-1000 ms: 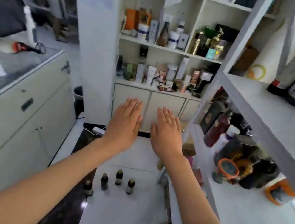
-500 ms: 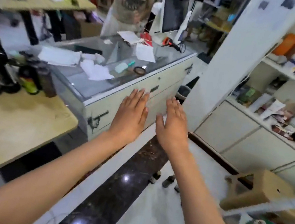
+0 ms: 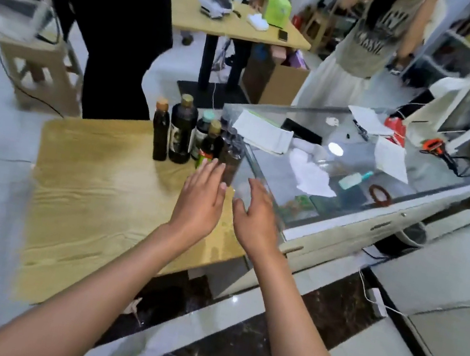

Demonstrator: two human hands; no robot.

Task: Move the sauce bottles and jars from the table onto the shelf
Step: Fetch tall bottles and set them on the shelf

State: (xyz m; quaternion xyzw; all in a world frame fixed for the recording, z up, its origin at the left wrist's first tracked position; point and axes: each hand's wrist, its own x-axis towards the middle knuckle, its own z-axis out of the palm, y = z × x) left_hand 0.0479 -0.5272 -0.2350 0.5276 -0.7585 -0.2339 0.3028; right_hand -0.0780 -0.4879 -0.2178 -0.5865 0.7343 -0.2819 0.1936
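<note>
Head view: your left hand (image 3: pixel 199 199) and right hand (image 3: pixel 255 216) hover flat-fingered, holding nothing, near the sauce bottles (image 3: pixel 184 131) clustered at the table's (image 3: pixel 93 190) far edge. Likely heavy, slick glass; wrap the body, not the cap.

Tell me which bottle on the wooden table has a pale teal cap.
The dark bottle with the teal cap, standing at the back of the group beside the tallest bottle. The other caps that show are golden-brown or dark.
</note>
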